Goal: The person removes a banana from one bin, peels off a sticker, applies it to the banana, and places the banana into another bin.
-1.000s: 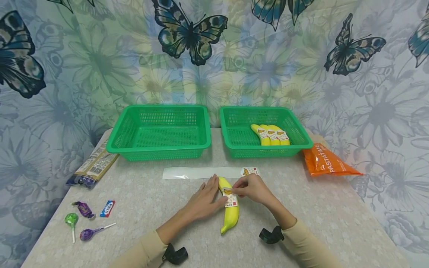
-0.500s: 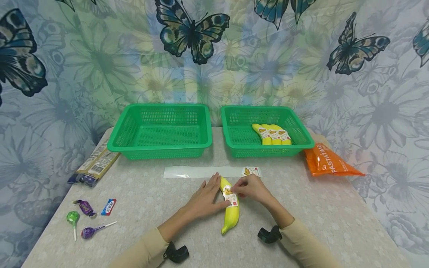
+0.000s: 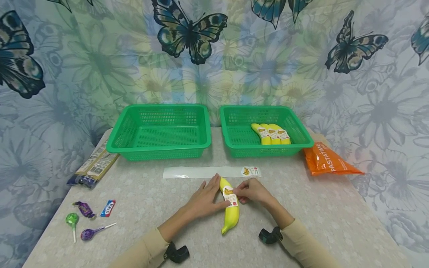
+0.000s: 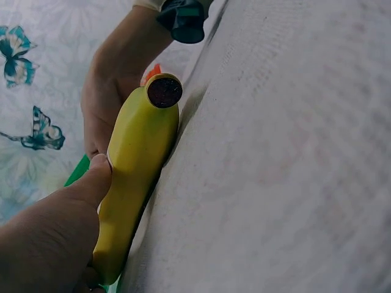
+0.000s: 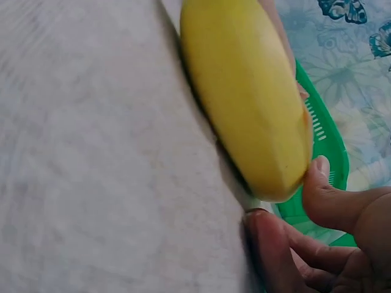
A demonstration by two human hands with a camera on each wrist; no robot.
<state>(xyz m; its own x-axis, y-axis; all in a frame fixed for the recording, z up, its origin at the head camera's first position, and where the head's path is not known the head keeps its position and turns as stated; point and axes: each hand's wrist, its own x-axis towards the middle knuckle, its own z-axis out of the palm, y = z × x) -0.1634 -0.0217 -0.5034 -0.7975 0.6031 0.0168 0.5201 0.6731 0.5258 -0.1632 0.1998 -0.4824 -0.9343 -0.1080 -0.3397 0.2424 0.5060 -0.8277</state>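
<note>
A yellow banana [image 3: 231,219] lies lengthwise on the table, with a white printed label [image 3: 230,198] on its upper part. My left hand [image 3: 203,201] rests along its left side, fingers straight and thumb on the label. In the left wrist view that thumb [image 4: 91,183] touches the banana [image 4: 131,159]. From the right, my right hand [image 3: 253,191] touches the label's edge. The right wrist view has the right thumb [image 5: 321,186] against the banana [image 5: 244,91] and the index finger lower, near the tabletop. Behind lies a pale backing strip [image 3: 197,172] bearing one banana sticker [image 3: 250,171].
Two green baskets stand at the back: the left basket [image 3: 159,152] and the right basket [image 3: 264,152], which holds several labelled bananas [image 3: 266,139]. An orange pasta bag [image 3: 330,162] lies right, a gold packet [image 3: 95,163] left. Lollipops [image 3: 88,234] and small wrapped candies [image 3: 108,208] sit front left.
My right fingertips have shifted slightly rightward across the label toward its right edge, uncovering more of it. The left hand and the banana stay nearly in place.
</note>
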